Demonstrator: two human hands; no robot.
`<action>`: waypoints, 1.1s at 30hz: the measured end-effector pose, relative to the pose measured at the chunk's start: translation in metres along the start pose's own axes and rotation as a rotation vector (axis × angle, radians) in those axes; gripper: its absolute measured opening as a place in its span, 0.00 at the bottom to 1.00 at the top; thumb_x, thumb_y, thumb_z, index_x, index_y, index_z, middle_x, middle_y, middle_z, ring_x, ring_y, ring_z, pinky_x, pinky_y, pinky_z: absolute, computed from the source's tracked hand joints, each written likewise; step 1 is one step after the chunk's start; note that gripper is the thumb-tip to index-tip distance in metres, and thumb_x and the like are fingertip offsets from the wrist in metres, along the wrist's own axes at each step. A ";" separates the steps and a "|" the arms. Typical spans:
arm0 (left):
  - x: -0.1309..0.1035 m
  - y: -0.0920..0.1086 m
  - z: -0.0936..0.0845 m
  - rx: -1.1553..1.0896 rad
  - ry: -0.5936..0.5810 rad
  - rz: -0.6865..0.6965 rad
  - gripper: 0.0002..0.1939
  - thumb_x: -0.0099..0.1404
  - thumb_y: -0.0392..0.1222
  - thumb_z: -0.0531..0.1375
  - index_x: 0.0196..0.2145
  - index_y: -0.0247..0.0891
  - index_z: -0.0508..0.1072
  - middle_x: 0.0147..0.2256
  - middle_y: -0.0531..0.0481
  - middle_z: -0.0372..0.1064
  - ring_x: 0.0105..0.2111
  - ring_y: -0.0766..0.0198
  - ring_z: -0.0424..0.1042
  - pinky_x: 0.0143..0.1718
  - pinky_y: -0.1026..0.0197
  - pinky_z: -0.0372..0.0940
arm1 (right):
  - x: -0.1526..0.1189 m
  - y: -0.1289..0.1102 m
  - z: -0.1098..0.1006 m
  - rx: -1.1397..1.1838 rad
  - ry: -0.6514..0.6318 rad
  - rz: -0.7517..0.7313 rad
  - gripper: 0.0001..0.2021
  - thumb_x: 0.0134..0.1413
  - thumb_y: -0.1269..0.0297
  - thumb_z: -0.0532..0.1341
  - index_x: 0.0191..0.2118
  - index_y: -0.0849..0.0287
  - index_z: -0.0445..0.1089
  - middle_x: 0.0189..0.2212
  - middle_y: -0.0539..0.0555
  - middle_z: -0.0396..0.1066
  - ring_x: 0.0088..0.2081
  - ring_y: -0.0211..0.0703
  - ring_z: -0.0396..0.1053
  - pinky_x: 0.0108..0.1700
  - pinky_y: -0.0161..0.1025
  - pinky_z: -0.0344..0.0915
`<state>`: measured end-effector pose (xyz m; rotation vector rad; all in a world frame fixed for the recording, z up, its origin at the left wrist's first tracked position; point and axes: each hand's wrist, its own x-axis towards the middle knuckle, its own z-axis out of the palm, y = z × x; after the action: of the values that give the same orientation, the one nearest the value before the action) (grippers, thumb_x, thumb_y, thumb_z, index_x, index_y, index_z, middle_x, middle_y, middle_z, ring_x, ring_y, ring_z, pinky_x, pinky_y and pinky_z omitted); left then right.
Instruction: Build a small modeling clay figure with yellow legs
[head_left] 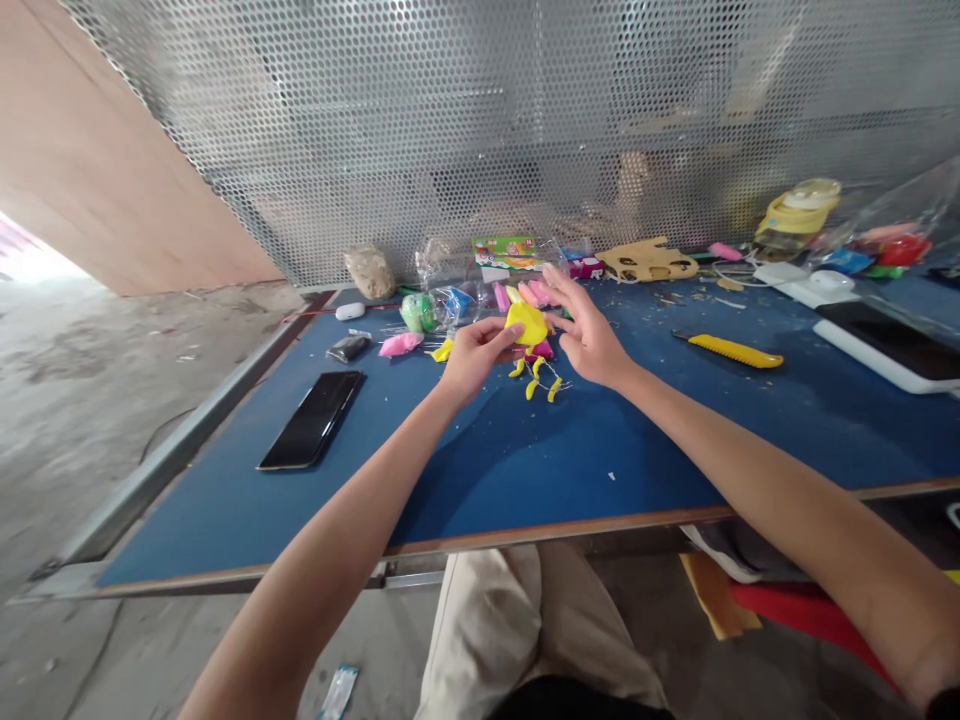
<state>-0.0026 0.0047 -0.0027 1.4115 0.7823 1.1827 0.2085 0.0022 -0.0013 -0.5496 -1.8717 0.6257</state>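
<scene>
My left hand [478,356] pinches a flattened piece of yellow modelling clay [529,324] between thumb and fingers, above the blue table. Close on its right is my right hand [589,330], fingers stretched out and apart, the fingertips near or touching the clay's edge; which of the two I cannot tell. Below the clay are several small yellow clay pieces [534,380] on thin twisted wires. Pink clay [541,350] shows just behind them. To the left sit a pink packet [401,344] and a yellow packet [442,350].
A dark phone [311,420] lies at left, near a black packet [349,346] and a white earbud case [349,311]. At right are a yellow utility knife [735,351], a white device with a black screen [892,345] and a yellow-topped bottle [796,220]. Perforated metal [420,130] rises behind.
</scene>
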 end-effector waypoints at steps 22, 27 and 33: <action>-0.003 0.000 -0.001 0.493 0.134 0.240 0.19 0.63 0.54 0.68 0.44 0.38 0.84 0.41 0.45 0.82 0.39 0.56 0.81 0.43 0.55 0.76 | -0.001 -0.001 0.007 0.093 0.071 0.332 0.27 0.51 0.49 0.73 0.53 0.54 0.72 0.37 0.53 0.80 0.39 0.48 0.79 0.48 0.48 0.76; 0.000 0.005 -0.013 0.488 0.200 0.217 0.18 0.62 0.53 0.69 0.44 0.39 0.84 0.41 0.45 0.82 0.41 0.56 0.80 0.45 0.54 0.76 | 0.001 0.002 0.007 0.080 0.088 0.333 0.24 0.53 0.49 0.71 0.52 0.54 0.73 0.40 0.54 0.78 0.45 0.48 0.77 0.53 0.48 0.74; -0.001 0.004 -0.017 0.446 0.247 0.217 0.19 0.63 0.54 0.68 0.44 0.38 0.83 0.42 0.44 0.82 0.41 0.57 0.80 0.44 0.56 0.76 | 0.001 0.000 0.001 -0.093 0.023 0.274 0.28 0.56 0.44 0.68 0.58 0.52 0.72 0.54 0.59 0.74 0.52 0.53 0.74 0.54 0.52 0.74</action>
<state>-0.0198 0.0079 -0.0002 1.7684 1.1396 1.4266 0.2066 0.0028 -0.0008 -0.8798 -1.8254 0.7095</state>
